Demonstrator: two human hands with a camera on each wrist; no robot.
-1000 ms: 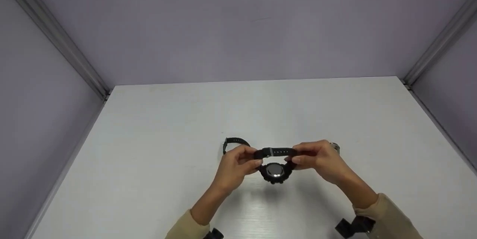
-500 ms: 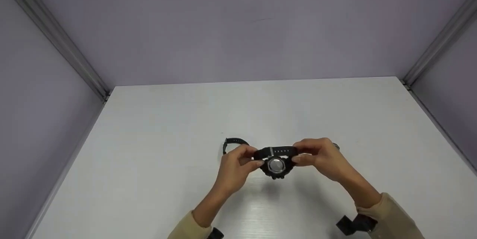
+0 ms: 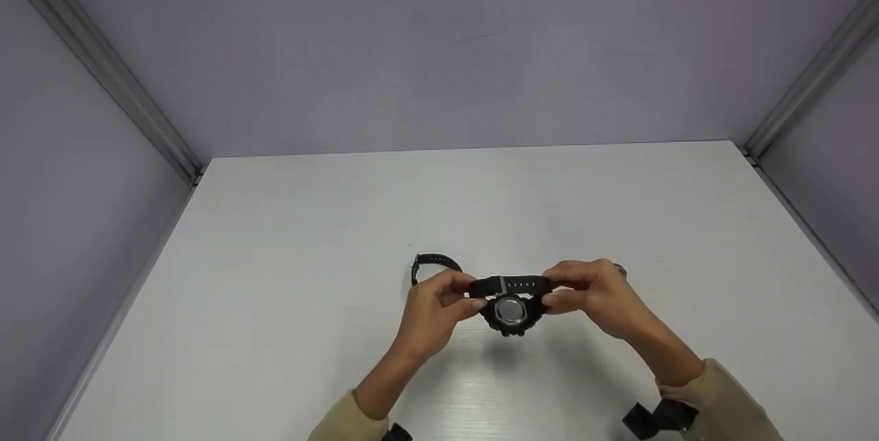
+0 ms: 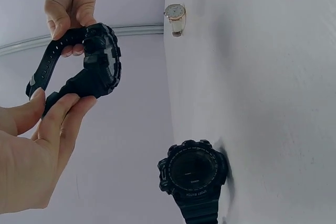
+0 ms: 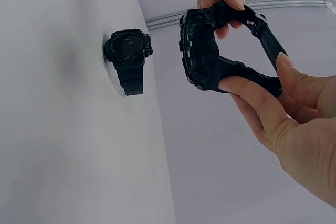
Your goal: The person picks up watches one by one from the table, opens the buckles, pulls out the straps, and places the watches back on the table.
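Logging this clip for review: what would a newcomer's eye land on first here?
First, the chunky black plastic sports watch held above the middle of the white table, its strap ends pinched by the left hand and the right hand. Next, a second black digital watch resting on the table behind the left hand, and a small white-strapped watch lying behind the right hand.

White table [image 3: 288,235]; 1 black watch [image 4: 193,174]; 1 white-strapped watch [image 4: 175,17].
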